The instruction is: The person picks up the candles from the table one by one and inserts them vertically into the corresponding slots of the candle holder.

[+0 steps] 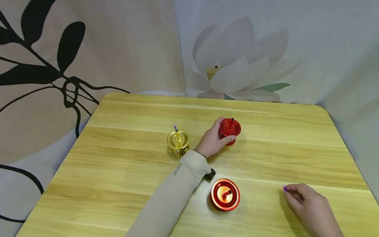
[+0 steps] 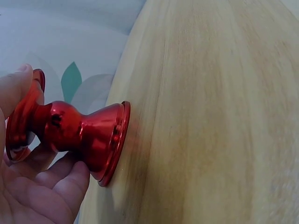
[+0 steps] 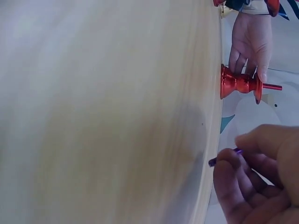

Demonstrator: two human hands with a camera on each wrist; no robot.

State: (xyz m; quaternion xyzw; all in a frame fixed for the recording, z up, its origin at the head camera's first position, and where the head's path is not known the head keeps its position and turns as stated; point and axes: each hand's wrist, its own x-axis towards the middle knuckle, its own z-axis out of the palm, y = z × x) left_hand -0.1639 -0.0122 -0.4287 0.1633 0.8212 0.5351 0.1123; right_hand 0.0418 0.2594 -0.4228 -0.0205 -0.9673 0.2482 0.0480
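Note:
My left hand (image 1: 211,141) grips a red metallic lamp holder (image 1: 230,127), thumb and fingers about its flared top and waist. In the left wrist view its wide base (image 2: 119,144) is against the wooden table, and a thin dark-tipped tube rises from its dish in the head view. At the right, above the table, my right hand (image 1: 311,207) pinches a small purple stick-like piece (image 3: 213,162) between thumb and forefinger; most of it is hidden by the fingertips. A second red lamp holder (image 1: 225,195) stands near the front, by my left forearm.
A gold lamp holder (image 1: 178,142) with a blue piece (image 1: 175,128) atop its tube stands left of my left hand. The wooden table (image 1: 118,184) ends at the back against a hanging cloth (image 1: 142,42) printed with leaves and a flower.

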